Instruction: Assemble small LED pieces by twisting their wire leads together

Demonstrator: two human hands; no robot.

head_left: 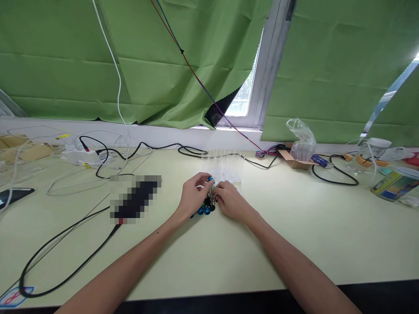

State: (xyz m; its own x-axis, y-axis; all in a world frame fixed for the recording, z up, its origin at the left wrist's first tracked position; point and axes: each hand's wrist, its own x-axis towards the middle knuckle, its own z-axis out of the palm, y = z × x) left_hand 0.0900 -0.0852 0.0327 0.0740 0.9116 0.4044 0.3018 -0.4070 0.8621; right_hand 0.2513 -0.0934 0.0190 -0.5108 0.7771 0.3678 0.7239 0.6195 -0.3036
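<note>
My left hand [194, 195] is closed in a pinch at the middle of the table, with a small shiny blue ball [210, 179] at its fingertips. Beside it, my right hand [231, 201] has its fingers curled together against the same little cluster; what they pinch is hidden. Below and between the hands lie several glossy blue balls [207, 210] and a black round piece [212, 208], with bits of green and silver among them. Just behind the fingers stand several clear tubes [225, 163], hard to make out against the pale tabletop.
A pixelated dark device [139, 198] with a black cable [62, 285] lies left. Behind it sit a white power strip [81, 156] and tangled wires. At the right stand a small cardboard box [296, 162] with a plastic bag, a clear jar [373, 155] and a labelled tub [396, 184].
</note>
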